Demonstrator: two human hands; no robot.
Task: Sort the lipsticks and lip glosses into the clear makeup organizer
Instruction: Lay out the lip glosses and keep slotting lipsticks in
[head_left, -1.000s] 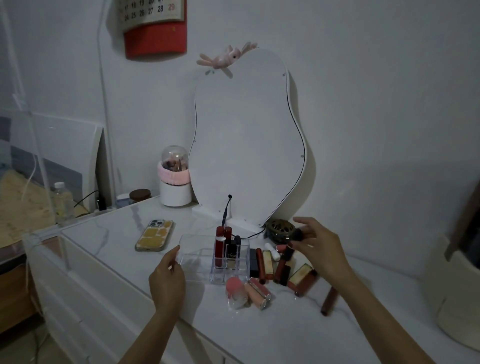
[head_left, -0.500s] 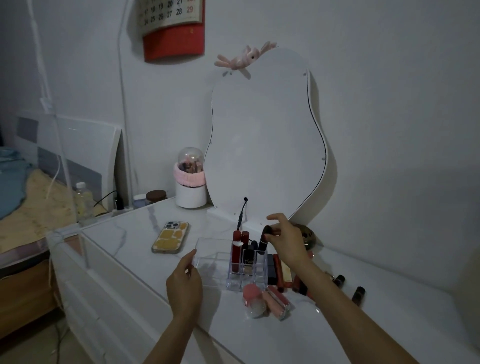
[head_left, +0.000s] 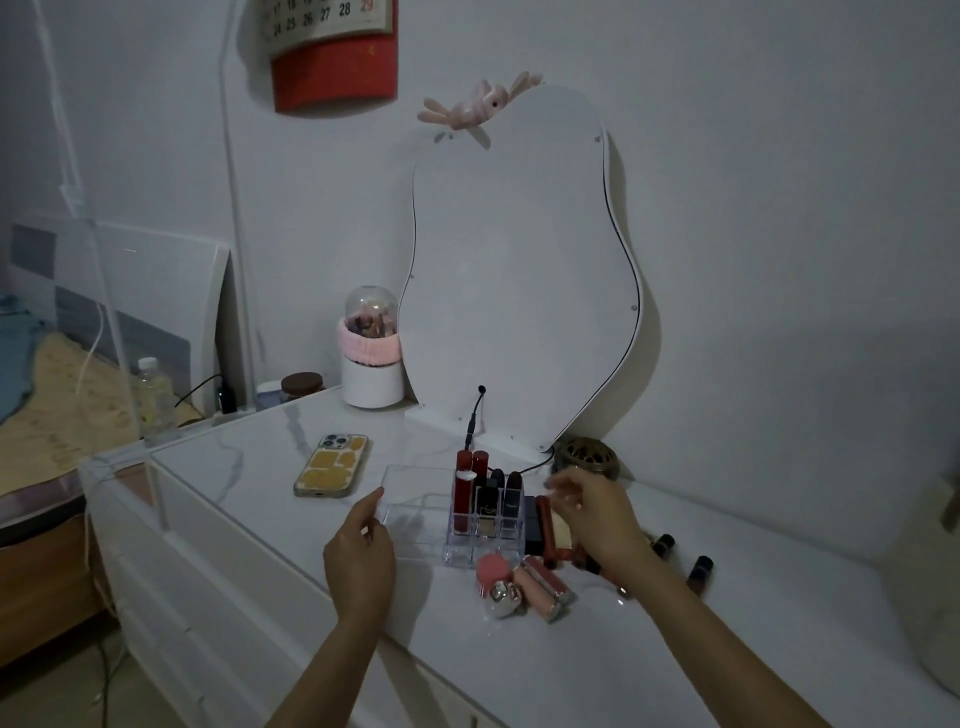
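The clear makeup organizer (head_left: 415, 525) stands on the white dresser top, with several red and dark lipsticks (head_left: 488, 493) upright in its right-hand slots. My left hand (head_left: 358, 561) grips the organizer's left rim. My right hand (head_left: 597, 519) hovers just right of the slots, blurred, fingers apart and nothing in it. A red tube (head_left: 545, 525) and a black case lie against the organizer's right side. Pink lip glosses (head_left: 540, 579) and a round pink and silver item (head_left: 496, 584) lie in front. Two dark tubes (head_left: 698, 569) lie further right.
A phone (head_left: 332, 465) in a yellow case lies left of the organizer. Behind it stand a wavy white mirror (head_left: 519, 286) with a cable, a brush holder (head_left: 371, 364) and a bronze dish (head_left: 587, 457). The dresser's front edge runs close below my left hand.
My right hand carried a dark lipstick left to the organizer, left it standing in a slot, and has pulled back right with nothing in it. My left hand stayed on the rim.
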